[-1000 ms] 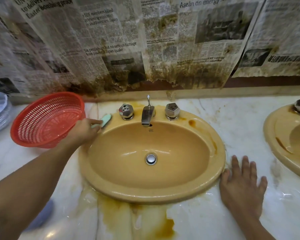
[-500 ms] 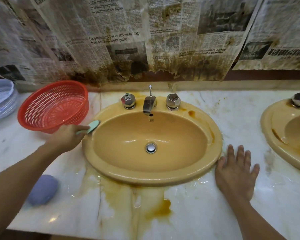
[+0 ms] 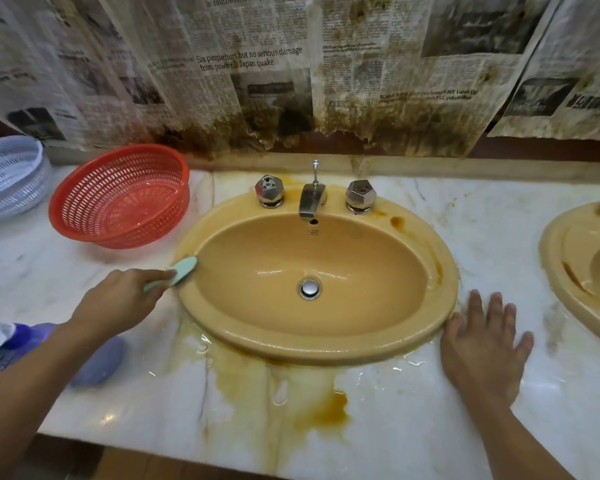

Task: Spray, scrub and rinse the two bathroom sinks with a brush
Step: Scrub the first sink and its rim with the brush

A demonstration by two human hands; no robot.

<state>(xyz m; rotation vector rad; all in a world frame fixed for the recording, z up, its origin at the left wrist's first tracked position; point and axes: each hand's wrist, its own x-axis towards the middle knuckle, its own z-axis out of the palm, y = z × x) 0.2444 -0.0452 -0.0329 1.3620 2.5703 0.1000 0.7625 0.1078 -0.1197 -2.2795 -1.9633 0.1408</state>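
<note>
A yellow oval sink [image 3: 444, 271] is set in the white marble counter, with a chrome tap [image 3: 311, 200], two knobs and a drain plug [image 3: 309, 288]. My left hand [image 3: 118, 301] grips a pale green brush [image 3: 181, 273] whose head lies on the sink's left rim. My right hand [image 3: 482, 344] rests flat with fingers spread on the wet counter, touching the sink's right rim. A second yellow sink [image 3: 565, 271] is cut off at the right edge. A purple spray bottle [image 3: 18, 341] lies at the left, partly hidden behind my left forearm.
A red plastic basket [image 3: 118, 195] stands left of the sink, a white basket [image 3: 7, 174] beyond it. Brown stains and water [image 3: 291, 393] spread over the counter in front of the sink. Stained newspaper [image 3: 291, 64] covers the wall behind.
My left hand has drawn the brush along the sink's left rim, from near the left knob toward me. My right hand stays flat on the counter.
</note>
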